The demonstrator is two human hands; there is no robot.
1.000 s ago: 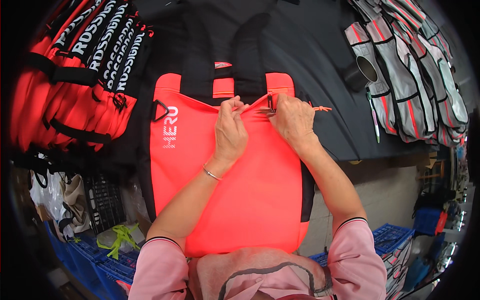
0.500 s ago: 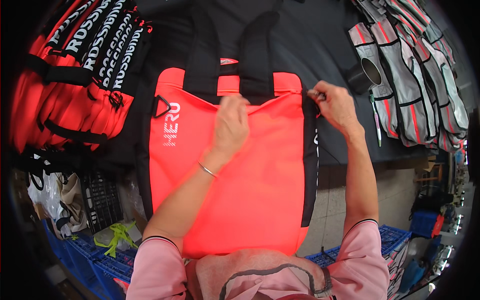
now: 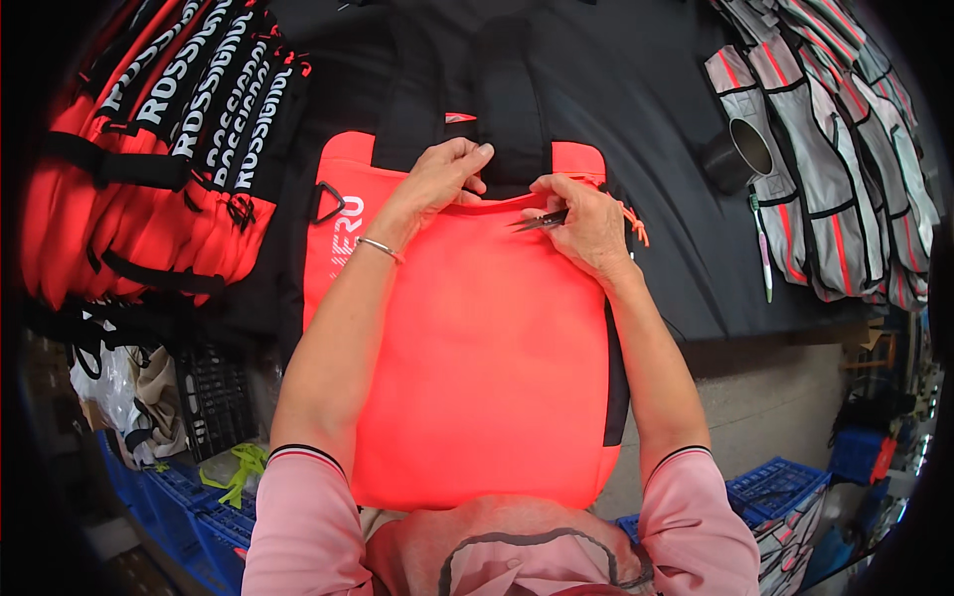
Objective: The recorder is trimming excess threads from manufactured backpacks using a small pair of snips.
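Note:
A bright red-orange bag (image 3: 477, 377) with black sides lies before me, its two black straps (image 3: 512, 109) stretching away over the table. At its upper edge, beside the straps, my left hand (image 3: 437, 184) is closed, thumb and fingertips together; what they pinch, if anything, is too small to make out. My right hand (image 3: 586, 228) grips a pair of dark thread snips (image 3: 542, 221). The blades point left over the bag's front, just under the upper edge, and the fingers touch that edge. Red cord ends (image 3: 636, 223) stick out at the bag's right side.
On the left is a stack of red and black bags (image 3: 169, 219). Grey strap pieces with red stripes (image 3: 825, 199) are piled on the right, beside a dark metal cup (image 3: 740, 154) and a toothbrush (image 3: 762, 248). Blue crates (image 3: 780, 487) stand below the black-covered table (image 3: 676, 268).
My right hand has come left from beside the bag onto its upper front, and the snips now show. My left hand has moved up to the upper edge by the straps.

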